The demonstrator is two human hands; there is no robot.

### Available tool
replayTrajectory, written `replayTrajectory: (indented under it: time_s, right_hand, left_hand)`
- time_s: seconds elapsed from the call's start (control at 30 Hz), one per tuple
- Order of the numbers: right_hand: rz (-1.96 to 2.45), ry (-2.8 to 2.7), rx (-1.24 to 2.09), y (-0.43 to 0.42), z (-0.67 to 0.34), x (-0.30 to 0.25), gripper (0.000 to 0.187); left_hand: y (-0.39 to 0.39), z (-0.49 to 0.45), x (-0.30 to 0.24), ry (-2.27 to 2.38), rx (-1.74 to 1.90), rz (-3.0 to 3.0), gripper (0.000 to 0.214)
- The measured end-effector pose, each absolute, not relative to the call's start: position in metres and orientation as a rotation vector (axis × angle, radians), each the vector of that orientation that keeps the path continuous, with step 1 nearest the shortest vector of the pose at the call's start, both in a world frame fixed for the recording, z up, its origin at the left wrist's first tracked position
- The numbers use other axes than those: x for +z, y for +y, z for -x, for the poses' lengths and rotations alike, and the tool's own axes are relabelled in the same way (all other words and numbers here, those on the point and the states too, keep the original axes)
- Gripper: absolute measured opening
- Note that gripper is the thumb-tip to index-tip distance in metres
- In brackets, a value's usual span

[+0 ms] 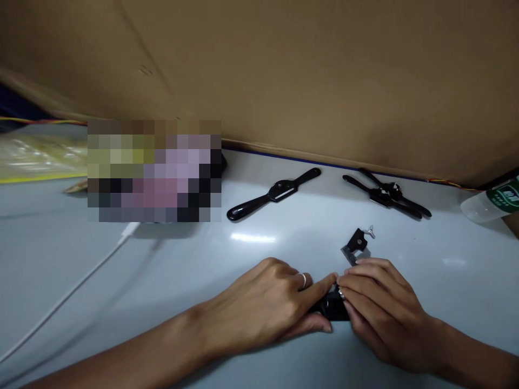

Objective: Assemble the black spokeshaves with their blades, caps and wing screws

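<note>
My left hand (pixel 267 305) and my right hand (pixel 383 310) meet near the table's front edge, both closed around a black tool body (pixel 330 307) that is mostly hidden under the fingers. A ring shows on my left hand. Just beyond my right hand lies a small black clamp piece with a metal blade and a silver wing screw (pixel 357 243). Farther back a black two-handled spokeshave (pixel 274 193) lies at a slant in the middle. A pile of two or three more black spokeshaves (pixel 387 195) rests to its right.
A big cardboard sheet (pixel 284 75) leans over the back of the white table (pixel 121 281). A white cable (pixel 68 294) runs across the left side. A clear bottle with a green label (pixel 492 201) lies at the right edge. A blurred-out patch sits at the back left.
</note>
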State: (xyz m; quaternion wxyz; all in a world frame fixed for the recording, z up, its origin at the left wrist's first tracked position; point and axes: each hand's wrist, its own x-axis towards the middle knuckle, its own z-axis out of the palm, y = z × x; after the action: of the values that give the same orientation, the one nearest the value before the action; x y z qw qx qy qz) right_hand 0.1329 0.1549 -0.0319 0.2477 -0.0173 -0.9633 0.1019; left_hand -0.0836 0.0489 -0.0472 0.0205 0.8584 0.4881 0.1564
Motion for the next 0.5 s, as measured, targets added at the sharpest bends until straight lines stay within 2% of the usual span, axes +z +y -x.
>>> replayTrajectory:
  time_s: [0.3,0.4,0.5]
  right_hand:
    - [-0.108,-2.658,0.418,0.163,-0.138,-0.029,0.031]
    - [0.021,-2.608,0.434,0.163,-0.138,-0.021,0.040]
    - [0.141,-2.496,0.473,0.160,-0.137,-0.018,0.037]
  left_hand:
    - [0.049,0.085,-0.049,1.514,0.511,-2.649,0.047]
    - [0.051,0.085,-0.046,1.523,0.512,-2.638,0.046]
    - [0.051,0.085,-0.044,1.556,0.487,-2.629,0.048]
